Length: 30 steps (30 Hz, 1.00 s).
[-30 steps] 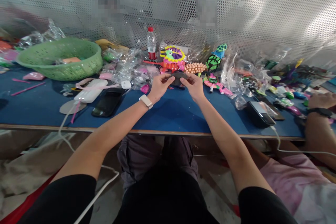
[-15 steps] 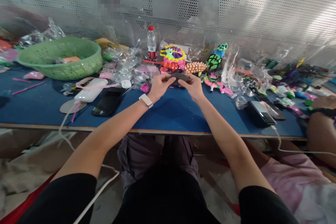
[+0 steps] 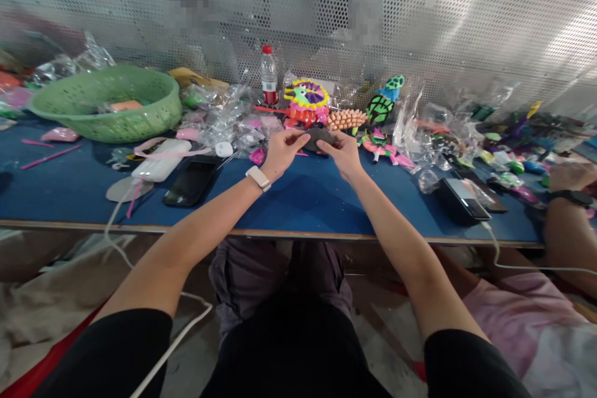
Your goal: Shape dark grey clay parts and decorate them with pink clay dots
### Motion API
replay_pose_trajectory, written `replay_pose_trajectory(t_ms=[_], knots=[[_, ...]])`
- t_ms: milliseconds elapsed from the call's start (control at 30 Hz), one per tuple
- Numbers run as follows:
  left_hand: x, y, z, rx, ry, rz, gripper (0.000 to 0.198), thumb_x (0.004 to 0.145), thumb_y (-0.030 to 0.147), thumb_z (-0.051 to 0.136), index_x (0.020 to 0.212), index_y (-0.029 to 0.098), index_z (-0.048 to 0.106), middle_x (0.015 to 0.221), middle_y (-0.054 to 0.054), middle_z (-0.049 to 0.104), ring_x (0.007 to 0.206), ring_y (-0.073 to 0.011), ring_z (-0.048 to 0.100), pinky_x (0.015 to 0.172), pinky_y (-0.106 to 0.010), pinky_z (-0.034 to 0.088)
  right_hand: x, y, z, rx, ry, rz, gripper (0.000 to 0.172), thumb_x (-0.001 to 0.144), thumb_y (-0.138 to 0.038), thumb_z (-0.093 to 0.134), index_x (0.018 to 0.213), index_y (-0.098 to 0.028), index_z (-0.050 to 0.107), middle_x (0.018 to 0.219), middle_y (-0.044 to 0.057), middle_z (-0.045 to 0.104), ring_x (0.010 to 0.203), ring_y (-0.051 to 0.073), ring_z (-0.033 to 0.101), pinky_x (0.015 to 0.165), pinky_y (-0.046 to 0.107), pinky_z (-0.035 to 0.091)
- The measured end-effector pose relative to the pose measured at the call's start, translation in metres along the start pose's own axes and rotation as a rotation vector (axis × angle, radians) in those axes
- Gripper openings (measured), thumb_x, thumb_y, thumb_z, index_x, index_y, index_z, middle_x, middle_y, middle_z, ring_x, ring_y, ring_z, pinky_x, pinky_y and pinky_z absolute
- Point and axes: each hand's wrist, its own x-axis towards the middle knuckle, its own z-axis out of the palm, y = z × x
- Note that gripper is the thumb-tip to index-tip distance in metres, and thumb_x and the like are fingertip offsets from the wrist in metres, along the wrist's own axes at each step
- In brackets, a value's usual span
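Observation:
A flat, dark lump of modelling clay is held between my two hands, just above the blue table. My left hand pinches its left side with thumb and fingers; my right hand grips the right side, thumb on top. Part of the lump is hidden by the fingers. Behind it are a spiky orange clay piece, a yellow-rimmed clay figure and a green-and-black clay figure. A pink clay figure lies right of my right hand.
On the left stand a green basket, a white power bank and a black phone. A red-capped bottle stands behind. Plastic bags clutter the back. At right lies a cabled black device, near another person's hand.
Both my hands stay nearly in place, with the dark lump shifted or tilted slightly between the fingers. The other person's hand at the right has moved a little.

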Motion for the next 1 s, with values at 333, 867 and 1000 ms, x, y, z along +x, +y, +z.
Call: replay_pose_trajectory(t_ms=[333,867,1000], knots=[[0.0,-0.009,0.005,-0.149,0.044,-0.114,0.066,0.094,0.088,0.088,0.111,0.024,0.092,0.103,-0.011,0.091,0.094,-0.0273,0.087,0.074,-0.041,0.075,0.003,0.002,-0.001,0.005,0.091,0.004,0.06,0.07,-0.073,0.107,0.102,-0.027,0.084,0.103,0.005,0.088,0.098,0.026,0.084,0.094,0.051,0.079],[0.0,-0.005,-0.003,0.127,0.008,0.108,0.052,0.107,0.068,0.084,0.131,0.022,0.092,0.125,-0.015,0.093,0.102,-0.0284,0.089,0.089,-0.045,0.075,-0.001,0.004,0.006,-0.023,0.04,0.027,0.062,0.075,-0.073,0.103,0.112,-0.026,0.087,0.11,0.006,0.088,0.105,0.029,0.084,0.101,0.056,0.079],[-0.004,0.002,-0.003,0.154,-0.034,0.146,0.057,0.106,0.071,0.083,0.134,0.021,0.092,0.129,-0.016,0.092,0.107,-0.0283,0.089,0.094,-0.044,0.075,0.0,0.005,0.004,0.049,0.084,0.054,0.061,0.072,-0.072,0.107,0.107,-0.028,0.084,0.109,0.005,0.087,0.104,0.027,0.084,0.102,0.052,0.079]])
